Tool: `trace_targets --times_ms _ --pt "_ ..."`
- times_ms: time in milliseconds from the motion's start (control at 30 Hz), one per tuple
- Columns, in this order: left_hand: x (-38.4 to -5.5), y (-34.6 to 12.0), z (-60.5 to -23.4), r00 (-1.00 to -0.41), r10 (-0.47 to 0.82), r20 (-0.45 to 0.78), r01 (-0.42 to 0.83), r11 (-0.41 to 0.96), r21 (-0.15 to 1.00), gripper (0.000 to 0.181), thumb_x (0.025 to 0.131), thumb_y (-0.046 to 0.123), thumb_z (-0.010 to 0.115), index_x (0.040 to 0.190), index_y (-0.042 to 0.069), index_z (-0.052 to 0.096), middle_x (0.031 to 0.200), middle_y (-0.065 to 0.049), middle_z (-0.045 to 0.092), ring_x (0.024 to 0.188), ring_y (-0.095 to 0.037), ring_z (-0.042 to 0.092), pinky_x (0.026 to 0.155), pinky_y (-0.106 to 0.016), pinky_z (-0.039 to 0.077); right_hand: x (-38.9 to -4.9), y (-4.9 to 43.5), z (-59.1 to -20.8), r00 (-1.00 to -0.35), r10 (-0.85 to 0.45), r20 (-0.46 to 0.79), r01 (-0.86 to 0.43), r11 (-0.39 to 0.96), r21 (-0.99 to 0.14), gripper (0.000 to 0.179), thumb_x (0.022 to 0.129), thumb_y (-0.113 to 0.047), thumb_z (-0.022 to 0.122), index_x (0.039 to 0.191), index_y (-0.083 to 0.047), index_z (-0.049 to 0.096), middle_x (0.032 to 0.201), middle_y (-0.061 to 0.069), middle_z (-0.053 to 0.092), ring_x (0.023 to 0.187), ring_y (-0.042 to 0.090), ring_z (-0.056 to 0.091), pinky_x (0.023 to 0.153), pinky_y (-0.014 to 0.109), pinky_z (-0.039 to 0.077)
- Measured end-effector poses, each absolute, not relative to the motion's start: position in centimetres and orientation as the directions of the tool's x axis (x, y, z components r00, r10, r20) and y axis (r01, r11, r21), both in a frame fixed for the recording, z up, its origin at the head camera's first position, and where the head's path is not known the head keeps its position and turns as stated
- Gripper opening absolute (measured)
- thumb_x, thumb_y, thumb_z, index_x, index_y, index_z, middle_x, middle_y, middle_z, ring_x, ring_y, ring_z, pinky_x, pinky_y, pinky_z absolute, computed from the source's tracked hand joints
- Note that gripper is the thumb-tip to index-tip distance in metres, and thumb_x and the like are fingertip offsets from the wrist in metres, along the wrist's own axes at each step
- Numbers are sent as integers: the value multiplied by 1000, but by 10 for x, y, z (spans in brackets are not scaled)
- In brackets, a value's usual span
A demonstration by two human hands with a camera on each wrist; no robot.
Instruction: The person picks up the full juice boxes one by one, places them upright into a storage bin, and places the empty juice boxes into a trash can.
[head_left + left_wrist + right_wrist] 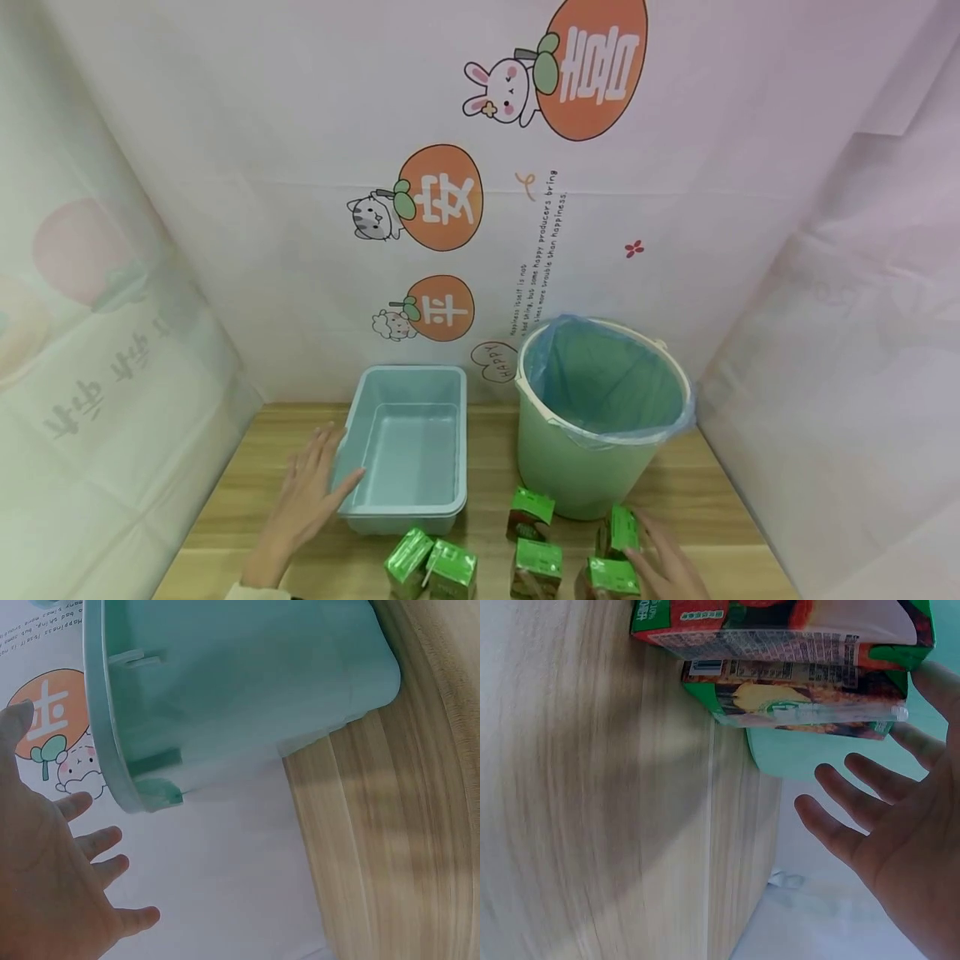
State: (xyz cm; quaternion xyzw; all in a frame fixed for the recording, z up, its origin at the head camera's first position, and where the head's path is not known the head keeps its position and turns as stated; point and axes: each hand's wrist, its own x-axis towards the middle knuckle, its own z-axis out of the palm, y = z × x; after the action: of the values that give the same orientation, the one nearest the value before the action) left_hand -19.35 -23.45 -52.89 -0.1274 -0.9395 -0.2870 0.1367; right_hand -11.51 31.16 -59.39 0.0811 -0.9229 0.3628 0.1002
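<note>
My left hand is at the left side of a light blue plastic basin, its fingers spread and nothing in them. The left wrist view shows the same hand beside the basin's rim. On the right, my right hand is beside a small green-topped drink carton, with another drink carton in front. In the right wrist view its fingers are extended; the thumb and index fingertips reach the ends of two cartons, the lower one a drink carton with a straw along its side. Contact is unclear.
A pale green bin lined with a blue bag stands back right. Other drink cartons sit in front: a left pair near the basin and two in the middle. Printed white sheets wall in the wooden table.
</note>
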Motion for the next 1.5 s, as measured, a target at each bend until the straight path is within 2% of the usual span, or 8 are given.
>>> trace_targets --times_ms 67,267,433,667,1033,1300,1500 --pt "-195 -233 -530 -931 162 327 317 802 506 74 105 43 62 161 3 35 168 -28 27 155 -53 19 114 -85 14 -116 309 -592 -974 -69 215 -199 712 -673 58 102 -19 71 151 3 49 146 36 53 123 58 57 92 76 52" --pt "-200 -227 -532 -932 167 321 316 808 498 74 105 46 61 161 4 36 169 -26 27 155 -52 20 115 -85 12 -122 305 -584 -999 -44 21 -45 656 -753 68 105 -33 67 158 2 42 154 35 46 129 57 53 95 69 55" --pt "-207 -221 -535 -939 192 287 318 803 504 74 106 47 58 161 3 34 170 -26 25 157 -51 17 117 -83 10 -127 305 -580 -999 -27 -39 13 647 -763 68 105 -33 67 157 4 42 154 36 45 128 57 55 96 67 56" --pt "-211 -215 -541 -947 204 250 309 793 525 75 107 47 57 163 5 31 170 -27 25 157 -51 17 116 -83 10 -129 308 -578 -998 -33 -52 20 633 -774 70 103 -31 71 156 6 44 153 37 46 126 56 57 95 67 56" --pt "-215 -210 -548 -951 192 241 295 792 534 74 106 47 59 162 5 35 170 -26 26 157 -49 18 118 -82 8 -133 311 -572 -995 -70 -70 15 589 -808 74 96 -24 79 153 8 46 150 40 47 125 59 56 93 67 57" --pt "-207 -219 -553 -945 177 276 301 805 511 74 105 46 61 160 3 38 169 -27 27 155 -53 20 117 -82 12 -138 314 -566 -991 -133 -12 -78 648 -757 75 89 -20 87 146 12 52 144 39 54 123 58 58 96 70 54" --pt "-206 -221 -553 -944 187 273 306 806 506 80 102 50 64 163 8 37 171 -25 24 156 -52 18 117 -82 11 -145 313 -558 -989 -111 -93 -4 663 -749 79 85 -22 91 146 12 53 143 39 55 122 59 58 96 67 55"
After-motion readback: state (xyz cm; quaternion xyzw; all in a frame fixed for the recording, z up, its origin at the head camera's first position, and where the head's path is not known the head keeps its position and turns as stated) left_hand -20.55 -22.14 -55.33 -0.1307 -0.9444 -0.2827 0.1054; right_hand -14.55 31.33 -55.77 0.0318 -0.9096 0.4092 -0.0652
